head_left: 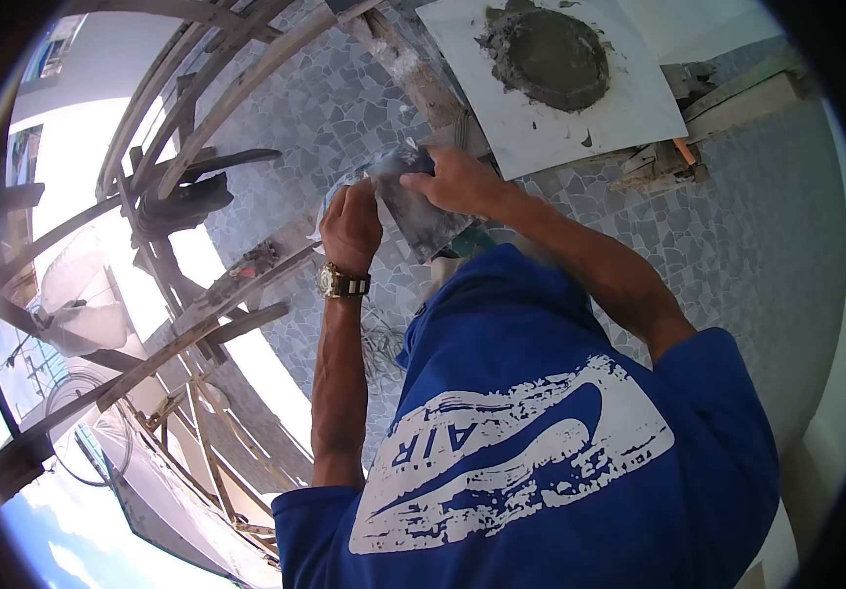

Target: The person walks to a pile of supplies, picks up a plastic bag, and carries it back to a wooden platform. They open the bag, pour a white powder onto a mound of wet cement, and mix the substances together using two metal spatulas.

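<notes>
My right hand point(464, 185) grips the upper edge of a flat grey plate point(415, 218) smeared with dried mortar, its thumb lying over the face. Close on the left, my left hand point(352, 228), with a watch on the wrist, is closed beside the plate's edge. Pale crumpled plastic point(329, 201) shows around its knuckles; what the fingers pinch is hidden. Farther up and right, a round mound of wet grey mortar point(553, 59) sits on a white board point(511, 147).
Wooden beams point(413, 64) lie beside the board, with broken timber point(659, 165) at its near edge. Poles and planks point(207, 314) form a scaffold on the left, where a dark cloth point(187, 206) hangs. Tangled wire point(381, 344) lies on the stone-patterned floor point(290, 137).
</notes>
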A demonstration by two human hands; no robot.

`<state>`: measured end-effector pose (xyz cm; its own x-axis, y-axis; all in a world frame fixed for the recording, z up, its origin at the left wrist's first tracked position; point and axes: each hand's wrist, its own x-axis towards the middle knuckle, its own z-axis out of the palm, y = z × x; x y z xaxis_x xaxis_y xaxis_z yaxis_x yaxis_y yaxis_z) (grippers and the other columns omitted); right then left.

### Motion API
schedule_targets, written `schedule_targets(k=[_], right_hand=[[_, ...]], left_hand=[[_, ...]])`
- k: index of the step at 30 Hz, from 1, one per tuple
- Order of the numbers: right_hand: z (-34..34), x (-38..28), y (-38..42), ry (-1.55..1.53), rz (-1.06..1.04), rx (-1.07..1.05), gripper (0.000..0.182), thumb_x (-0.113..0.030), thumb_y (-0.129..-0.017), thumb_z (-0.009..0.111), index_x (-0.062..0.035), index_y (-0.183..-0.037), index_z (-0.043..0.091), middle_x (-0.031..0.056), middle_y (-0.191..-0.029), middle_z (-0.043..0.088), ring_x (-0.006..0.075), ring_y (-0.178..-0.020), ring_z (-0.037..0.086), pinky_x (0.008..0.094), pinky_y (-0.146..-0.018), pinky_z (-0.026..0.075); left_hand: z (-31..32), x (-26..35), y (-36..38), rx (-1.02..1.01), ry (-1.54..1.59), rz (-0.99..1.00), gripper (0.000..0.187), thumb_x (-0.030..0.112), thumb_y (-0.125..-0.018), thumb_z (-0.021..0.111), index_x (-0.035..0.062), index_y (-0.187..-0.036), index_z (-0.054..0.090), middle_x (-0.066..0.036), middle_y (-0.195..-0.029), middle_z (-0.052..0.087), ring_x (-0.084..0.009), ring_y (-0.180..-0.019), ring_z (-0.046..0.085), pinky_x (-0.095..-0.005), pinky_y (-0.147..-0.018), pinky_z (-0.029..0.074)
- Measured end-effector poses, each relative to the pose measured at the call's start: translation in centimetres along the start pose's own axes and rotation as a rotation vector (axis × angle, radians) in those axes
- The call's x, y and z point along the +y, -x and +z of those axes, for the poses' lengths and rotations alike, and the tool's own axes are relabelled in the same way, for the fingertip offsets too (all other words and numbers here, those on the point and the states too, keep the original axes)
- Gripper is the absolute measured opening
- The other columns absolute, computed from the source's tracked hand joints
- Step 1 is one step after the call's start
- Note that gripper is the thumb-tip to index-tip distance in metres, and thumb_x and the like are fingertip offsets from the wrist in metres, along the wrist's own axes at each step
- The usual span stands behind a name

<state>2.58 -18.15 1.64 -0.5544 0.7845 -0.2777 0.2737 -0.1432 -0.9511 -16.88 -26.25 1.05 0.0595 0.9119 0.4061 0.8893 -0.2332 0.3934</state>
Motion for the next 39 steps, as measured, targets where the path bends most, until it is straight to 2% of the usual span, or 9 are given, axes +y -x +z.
schedule_targets(k=[5,8,11,16,18,21,24,30,39], right_hand=[[0.9,1.4,-1.2,-0.002,-0.042,0.037,0.026,-0.023,-0.091,0.067,-0.0002,-0.102,0.065,0.0025,-0.067,0.060,0.0090,-0.059,0.051,0.0296,-0.056,0.044],[0.6,1.1,-1.5,0.038,0.024,0.047,0.029,-0.027,-0.090,0.068,-0.0006,-0.102,0.066,0.0027,-0.066,0.060,0.0091,-0.059,0.052,0.0304,-0.057,0.044],[0.1,-1.2,-0.8,0.034,0.019,0.158,0.034,-0.027,-0.085,0.069,0.0048,-0.096,0.066,0.0206,-0.072,0.066,0.0290,-0.065,0.065,0.0412,-0.065,0.050],[-6.4,-1.3,-4.8,-0.098,-0.009,0.560,0.037,-0.040,-0.091,0.067,-0.0040,-0.083,0.068,0.0018,-0.052,0.054,0.0109,-0.052,0.053,0.0333,-0.051,0.045],[-8.1,-2.9,-4.0,0.215,0.070,0.479,0.045,-0.036,-0.088,0.073,-0.0076,-0.121,0.062,0.0094,-0.115,0.061,0.0242,-0.082,0.064,0.0411,-0.071,0.052],[-7.5,-1.8,-2.3,0.352,-0.172,0.267,0.034,-0.039,-0.091,0.067,-0.0052,-0.092,0.070,0.0030,-0.059,0.060,0.0111,-0.055,0.055,0.0315,-0.054,0.046],[-6.5,-2.9,0.1,0.345,0.033,0.092,0.041,-0.036,-0.093,0.070,0.0015,-0.109,0.067,0.0017,-0.081,0.069,0.0065,-0.064,0.056,0.0235,-0.059,0.045],[-4.8,-0.4,0.8,0.150,0.056,0.075,0.041,-0.034,-0.092,0.067,-0.0021,-0.118,0.065,0.0000,-0.061,0.058,0.0064,-0.050,0.047,0.0265,-0.048,0.039],[-2.9,-0.2,1.6,0.065,0.193,-0.021,0.046,-0.034,-0.092,0.068,0.0027,-0.119,0.062,-0.0038,-0.056,0.048,0.0036,-0.044,0.035,0.0259,-0.042,0.029]], left_hand=[[0.0,-0.7,-0.7,0.032,0.015,0.026,0.010,-0.002,-0.087,0.064,0.0046,-0.094,0.067,-0.010,-0.087,0.069,-0.0288,-0.075,0.069,-0.0356,-0.062,0.054],[0.1,-1.2,-1.2,0.075,0.061,0.060,0.010,0.002,-0.088,0.065,0.0076,-0.097,0.066,-0.012,-0.082,0.067,-0.0320,-0.068,0.066,-0.0387,-0.057,0.052],[0.4,-1.1,-1.7,0.095,0.110,0.009,0.012,0.002,-0.087,0.067,0.0076,-0.097,0.066,-0.012,-0.081,0.067,-0.0308,-0.067,0.066,-0.0374,-0.056,0.052],[0.7,1.6,1.8,0.001,0.245,0.027,0.013,0.002,-0.085,0.070,0.0062,-0.097,0.066,-0.008,-0.074,0.063,-0.0267,-0.063,0.064,-0.0359,-0.055,0.051],[0.7,1.9,2.7,0.001,0.181,-0.018,0.011,0.007,-0.086,0.072,0.0069,-0.095,0.066,-0.007,-0.073,0.063,-0.0253,-0.063,0.064,-0.0353,-0.055,0.051],[1.0,1.4,2.7,0.051,0.158,-0.150,0.019,0.018,-0.085,0.078,0.0072,-0.093,0.065,-0.006,-0.071,0.064,-0.0236,-0.061,0.065,-0.0338,-0.054,0.052],[0.1,1.7,1.5,0.000,0.172,-0.289,0.026,0.025,-0.082,0.081,0.0067,-0.092,0.065,-0.006,-0.071,0.065,-0.0220,-0.061,0.066,-0.0322,-0.054,0.052],[-0.3,1.2,0.2,-0.051,0.175,-0.402,0.025,0.021,-0.079,0.084,0.0081,-0.096,0.072,0.001,-0.059,0.051,-0.0073,-0.049,0.043,-0.0257,-0.047,0.038],[-0.7,1.2,-1.3,0.049,0.197,-0.426,0.009,0.010,-0.088,0.073,0.0048,-0.094,0.072,-0.005,-0.073,0.067,-0.0112,-0.060,0.058,-0.0273,-0.056,0.045]])
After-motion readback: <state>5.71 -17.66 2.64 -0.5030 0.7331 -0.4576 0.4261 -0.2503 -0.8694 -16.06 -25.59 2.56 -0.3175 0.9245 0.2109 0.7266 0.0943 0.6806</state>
